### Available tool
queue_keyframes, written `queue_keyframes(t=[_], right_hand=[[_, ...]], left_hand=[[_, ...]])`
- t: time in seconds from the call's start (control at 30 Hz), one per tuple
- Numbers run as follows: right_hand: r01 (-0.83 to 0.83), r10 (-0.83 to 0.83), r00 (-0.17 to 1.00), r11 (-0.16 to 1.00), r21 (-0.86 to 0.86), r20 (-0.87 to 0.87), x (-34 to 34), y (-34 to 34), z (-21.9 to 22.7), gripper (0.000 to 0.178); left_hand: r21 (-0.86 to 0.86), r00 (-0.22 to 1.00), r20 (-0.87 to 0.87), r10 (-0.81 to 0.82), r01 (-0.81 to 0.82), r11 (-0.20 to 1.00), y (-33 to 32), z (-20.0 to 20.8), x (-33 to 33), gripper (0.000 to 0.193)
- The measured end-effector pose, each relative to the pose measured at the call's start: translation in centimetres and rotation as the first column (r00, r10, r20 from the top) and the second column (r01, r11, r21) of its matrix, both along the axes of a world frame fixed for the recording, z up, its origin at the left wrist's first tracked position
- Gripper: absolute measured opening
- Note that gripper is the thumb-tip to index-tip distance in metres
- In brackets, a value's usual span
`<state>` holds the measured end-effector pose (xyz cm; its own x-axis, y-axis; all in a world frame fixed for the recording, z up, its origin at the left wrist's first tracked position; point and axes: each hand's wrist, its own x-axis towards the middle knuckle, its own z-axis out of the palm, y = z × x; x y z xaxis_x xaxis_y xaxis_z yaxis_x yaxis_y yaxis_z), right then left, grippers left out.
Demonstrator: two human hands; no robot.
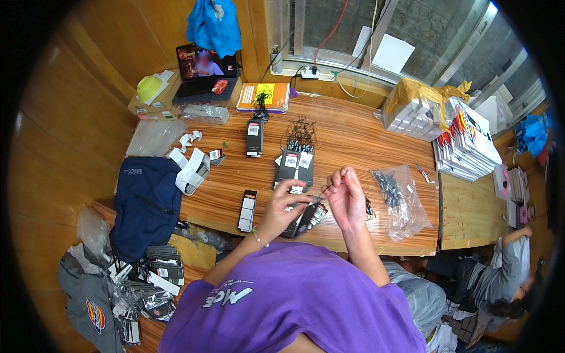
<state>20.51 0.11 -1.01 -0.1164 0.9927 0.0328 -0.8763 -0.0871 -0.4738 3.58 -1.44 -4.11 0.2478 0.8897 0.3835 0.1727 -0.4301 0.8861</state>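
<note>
My left hand (285,207) is closed in a pinch at the top of a black hang tag (305,220), holding it or its cord. The fingers of my right hand (346,197) pinch a thin black cord that runs toward the left hand. Just beyond both hands lies a stack of black hang tags with white stickers (288,167), their black cords (301,132) fanned out at the far end. A black and white tag stack (247,210) rests left of my left hand. Right of my right hand are a few loose black cords (369,208).
A clear plastic bag of dark cords (391,191) and a small red-handled cutter (423,173) lie at the right. Farther off are white boxes (412,115) and stacked bags (468,147). A navy bag (147,200) hangs over the left edge. Another person (497,276) is at the right.
</note>
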Motion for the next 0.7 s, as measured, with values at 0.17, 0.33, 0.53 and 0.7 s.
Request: queue_keyframes(t=[0.17,0.33,0.53,0.7], right_hand=[[0.102,-0.114,0.961,0.993,0.061,0.252,0.6,-0.1,0.4,0.011],[0.062,-0.076,0.978,0.995,0.076,0.194,0.4,-0.7,-0.5,0.008],[0.041,-0.121,0.755,0.989,0.139,0.644,-0.2,-1.8,-0.2,0.007],[-0.075,-0.188,0.333,0.971,0.225,0.924,-1.2,-2.2,0.0,0.011]], left_hand=[[0.055,0.98,-0.031,0.197,-0.195,0.979,0.1,2.7,-1.4,0.024],[0.073,0.977,-0.009,0.212,-0.211,0.975,0.1,3.4,-1.6,0.024],[0.023,0.976,0.036,0.213,-0.214,0.977,-0.2,3.7,-1.2,0.022],[0.014,0.993,-0.004,0.115,-0.115,0.993,-0.3,4.0,-0.9,0.021]])
